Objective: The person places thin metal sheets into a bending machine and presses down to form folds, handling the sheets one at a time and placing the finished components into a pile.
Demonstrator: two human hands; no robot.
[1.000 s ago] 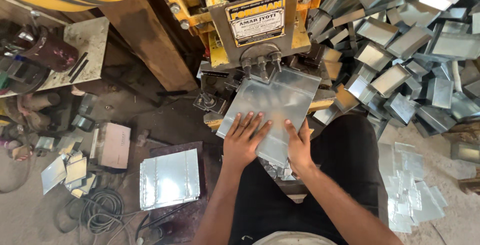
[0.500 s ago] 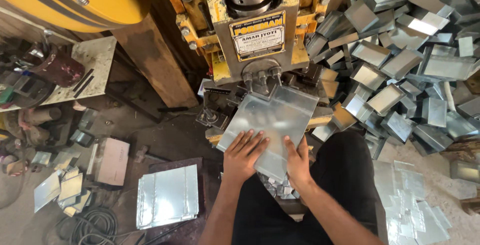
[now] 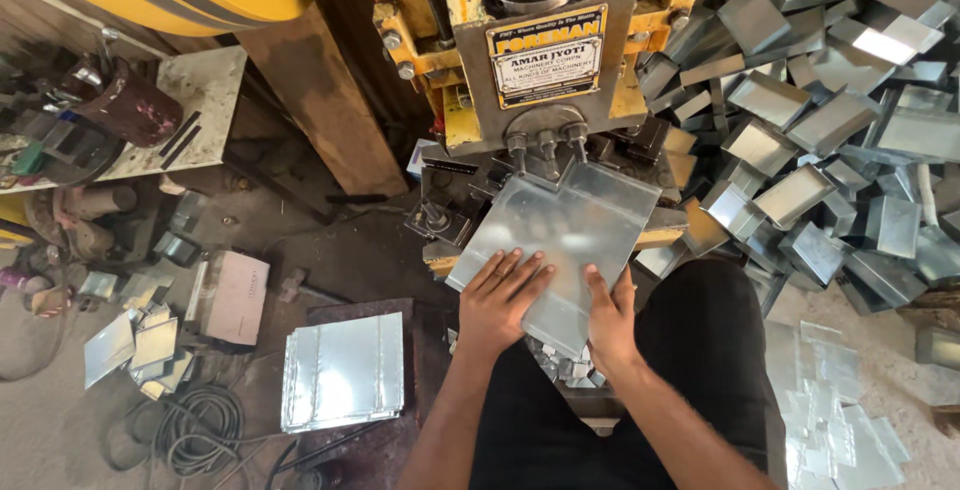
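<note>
A flat shiny metal sheet point(image 3: 565, 230) lies on the bed of a yellow and grey press machine point(image 3: 545, 60), its far edge under the punch. My left hand point(image 3: 503, 295) presses flat on the sheet's near left part. At the sheet's near right edge, my right hand point(image 3: 608, 315) grips it, thumb on top. A notch shows in the far left corner of the sheet. Small metal offcuts point(image 3: 560, 365) lie below the sheet between my hands.
A big heap of bent metal trays point(image 3: 830, 140) fills the right side. A stack of flat sheets point(image 3: 345, 370) lies on the floor at the left, with scraps point(image 3: 135, 345), a cable coil point(image 3: 200, 430) and a cluttered bench point(image 3: 150, 115) beyond. More flat pieces point(image 3: 835, 415) lie at the right.
The view has shifted down slightly and closer. Both hands stay on the sheet, which has slid a little relative to the press; the left hand's fingers have drawn closer together.
</note>
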